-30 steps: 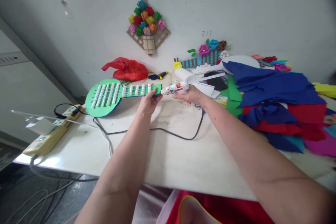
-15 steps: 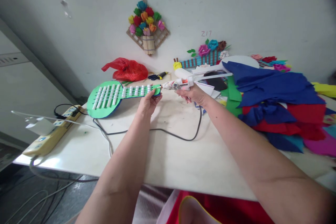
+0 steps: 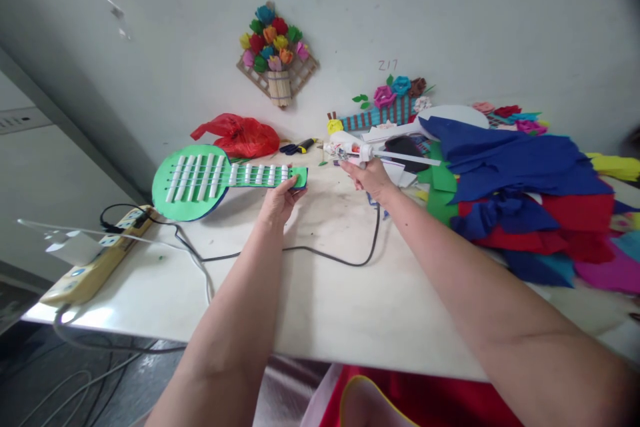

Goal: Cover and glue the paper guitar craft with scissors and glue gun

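My left hand [image 3: 283,199] pinches the end of the neck of a green paper guitar [image 3: 193,203], thumb on top and fingers beneath. White paper rolls and dark strings lie across its round body and along its neck. My right hand [image 3: 371,179] is wrapped round a white hot glue gun [image 3: 353,151], whose nozzle points left. A long white glue stick [image 3: 410,158] sticks out of its back. The nozzle is apart from the guitar, a little to the right of the neck's end.
Black-and-yellow pliers [image 3: 303,146] and a red plastic bag [image 3: 245,137] lie by the wall. Coloured paper [image 3: 520,153] is heaped at right. A power strip [image 3: 95,267] sits at left, and a black cable [image 3: 320,251] crosses the table [image 3: 360,320].
My right hand has drawn the glue gun away from the neck's end, to the right and slightly up. The guitar's body has risen and shifted left, still held in my left hand.
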Demonstrator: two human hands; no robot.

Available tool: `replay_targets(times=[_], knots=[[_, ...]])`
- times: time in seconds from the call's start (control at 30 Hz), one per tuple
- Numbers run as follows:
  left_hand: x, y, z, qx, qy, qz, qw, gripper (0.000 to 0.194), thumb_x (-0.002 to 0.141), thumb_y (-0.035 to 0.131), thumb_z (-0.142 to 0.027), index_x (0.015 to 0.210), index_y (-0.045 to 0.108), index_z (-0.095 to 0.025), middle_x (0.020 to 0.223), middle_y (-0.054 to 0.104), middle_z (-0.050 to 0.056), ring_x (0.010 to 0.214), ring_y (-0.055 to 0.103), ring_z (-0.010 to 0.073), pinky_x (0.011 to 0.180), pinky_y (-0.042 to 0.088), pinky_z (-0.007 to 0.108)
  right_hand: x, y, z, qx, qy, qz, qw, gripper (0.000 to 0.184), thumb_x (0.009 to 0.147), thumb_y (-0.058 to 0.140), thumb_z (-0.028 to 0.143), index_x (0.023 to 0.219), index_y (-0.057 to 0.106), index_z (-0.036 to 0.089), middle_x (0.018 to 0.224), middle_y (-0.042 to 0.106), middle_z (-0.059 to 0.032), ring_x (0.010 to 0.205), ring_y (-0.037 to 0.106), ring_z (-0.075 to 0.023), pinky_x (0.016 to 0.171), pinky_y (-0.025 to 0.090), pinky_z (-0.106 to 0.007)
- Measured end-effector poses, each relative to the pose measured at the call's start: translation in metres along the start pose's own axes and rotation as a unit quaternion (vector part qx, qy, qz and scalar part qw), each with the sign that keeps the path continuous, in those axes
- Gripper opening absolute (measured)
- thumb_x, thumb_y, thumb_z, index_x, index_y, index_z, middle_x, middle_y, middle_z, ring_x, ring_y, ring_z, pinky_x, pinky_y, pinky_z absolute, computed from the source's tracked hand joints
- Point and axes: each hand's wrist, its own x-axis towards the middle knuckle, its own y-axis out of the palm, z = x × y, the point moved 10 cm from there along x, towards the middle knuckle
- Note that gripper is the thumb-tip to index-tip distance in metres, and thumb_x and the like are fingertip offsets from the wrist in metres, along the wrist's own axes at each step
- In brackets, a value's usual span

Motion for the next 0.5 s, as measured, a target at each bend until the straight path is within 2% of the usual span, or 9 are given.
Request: replay_targets(times=[0.1, 0.27, 0.5], knots=[[0.001, 0.000, 0.001, -0.003, 0.002, 0.004, 1.000, 0.038, 0.063, 0.068, -0.009, 0.099, 0.061, -0.020, 0.081, 0.068, 0.000, 0.064, 0.063, 0.0110, 0.064, 0.054, 0.026, -0.007, 0.017, 0.000, 0.047, 0.035, 0.043, 0.997, 0.037, 0.062, 0.070, 0.050, 0.063, 0.054, 0.016, 0.039, 0.042, 0.0066, 0.030, 0.034, -0.0055, 0.030, 0.029, -0.021], [0.004, -0.005, 0.000, -0.004, 0.011, -0.013, 1.000, 0.024, 0.062, 0.070, -0.011, 0.084, 0.062, -0.015, 0.075, 0.068, 0.000, 0.060, 0.062, 0.0103, 0.063, 0.054, 0.026, -0.023, 0.051, -0.001, 0.094, 0.088, 0.100, 0.987, 0.041, 0.060, 0.070, 0.053, 0.067, 0.055, 0.015, 0.039, 0.044, 0.0070, 0.028, 0.034, -0.0050, 0.030, 0.029, -0.020], [0.005, -0.009, -0.003, 0.008, 0.032, -0.040, 0.999, 0.020, 0.060, 0.073, -0.015, 0.077, 0.063, -0.012, 0.071, 0.067, 0.002, 0.060, 0.062, 0.0117, 0.066, 0.051, 0.027, -0.029, 0.065, -0.007, 0.088, 0.066, 0.077, 0.991, 0.040, 0.061, 0.069, 0.052, 0.058, 0.050, 0.017, 0.041, 0.043, 0.0069, 0.031, 0.035, -0.0045, 0.031, 0.031, -0.020]])
